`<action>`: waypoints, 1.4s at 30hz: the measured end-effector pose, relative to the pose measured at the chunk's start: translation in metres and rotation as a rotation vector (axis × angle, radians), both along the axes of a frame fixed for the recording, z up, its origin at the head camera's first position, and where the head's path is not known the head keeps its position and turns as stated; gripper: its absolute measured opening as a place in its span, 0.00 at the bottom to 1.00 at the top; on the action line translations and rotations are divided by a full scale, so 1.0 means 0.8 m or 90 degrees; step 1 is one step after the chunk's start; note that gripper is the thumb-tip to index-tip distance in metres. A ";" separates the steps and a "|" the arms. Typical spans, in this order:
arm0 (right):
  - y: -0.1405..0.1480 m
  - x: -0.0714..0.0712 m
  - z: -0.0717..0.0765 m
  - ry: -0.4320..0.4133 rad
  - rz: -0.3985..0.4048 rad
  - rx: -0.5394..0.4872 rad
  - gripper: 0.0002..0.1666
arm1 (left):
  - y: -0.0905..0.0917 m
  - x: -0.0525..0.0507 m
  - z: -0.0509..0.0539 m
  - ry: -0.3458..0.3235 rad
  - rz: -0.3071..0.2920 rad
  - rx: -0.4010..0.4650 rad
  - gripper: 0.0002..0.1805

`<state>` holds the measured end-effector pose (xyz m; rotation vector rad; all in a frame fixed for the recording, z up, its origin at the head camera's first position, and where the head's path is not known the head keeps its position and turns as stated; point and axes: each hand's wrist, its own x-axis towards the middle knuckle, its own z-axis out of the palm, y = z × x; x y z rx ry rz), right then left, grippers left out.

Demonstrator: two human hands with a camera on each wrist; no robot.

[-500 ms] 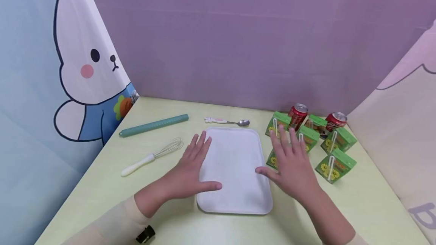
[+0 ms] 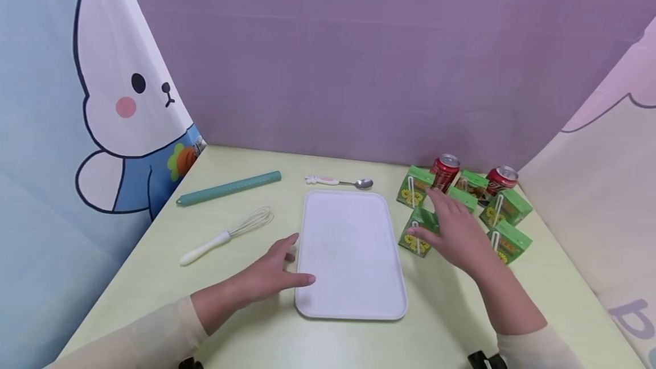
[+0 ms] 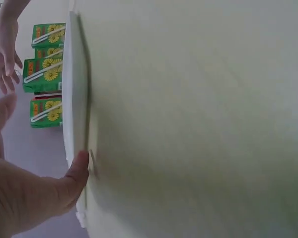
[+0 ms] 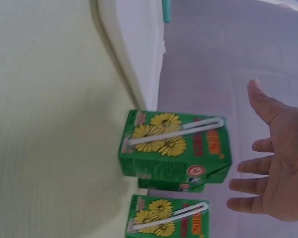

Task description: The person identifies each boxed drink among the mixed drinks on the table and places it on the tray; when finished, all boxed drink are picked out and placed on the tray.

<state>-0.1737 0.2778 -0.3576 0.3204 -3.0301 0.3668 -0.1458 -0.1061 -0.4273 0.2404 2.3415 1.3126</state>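
We log the tray (image 2: 351, 255) on the table (image 2: 348, 346), spoon (image 2: 333, 181) just behind its far edge. Left of the tray we find the whisk (image 2: 224, 238), with the rod (image 2: 228, 188) behind it. Right of the tray stand six cartons (image 2: 416, 241), two cans (image 2: 443, 172) among the rearmost (whether touching, we cannot tell).

Lower center: white tray (image 2: 351, 255), with the left hand (image 2: 261, 278) beside its left edge, thumb overlapping the rim. Right of center: the right hand (image 2: 458, 238), overlapping a group of green cartons (image 2: 514, 238); two red cans (image 2: 445, 172) at the rear. Left: teal rod (image 2: 230, 188) above white-handled whisk (image 2: 207, 248). Above the tray: spoon (image 2: 348, 182).
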 end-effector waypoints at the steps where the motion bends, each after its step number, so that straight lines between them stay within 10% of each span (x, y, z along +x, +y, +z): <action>1: 0.002 -0.003 -0.001 -0.015 -0.003 -0.005 0.60 | 0.000 0.000 -0.001 -0.012 0.016 0.006 0.60; 6: 0.009 -0.018 -0.010 -0.080 -0.016 -0.022 0.65 | 0.001 0.001 -0.007 -0.023 0.021 0.011 0.61; 12: 0.012 -0.034 -0.025 -0.118 -0.007 -0.028 0.55 | 0.005 0.003 -0.016 0.058 -0.064 -0.067 0.65; 33: -0.030 -0.063 0.018 -0.068 0.019 -0.012 0.44 | 0.006 0.006 -0.016 0.107 -0.111 -0.096 0.70; 42: -0.088 -0.094 0.009 -0.021 0.087 -0.051 0.37 | 0.006 0.005 -0.017 0.109 -0.107 -0.097 0.71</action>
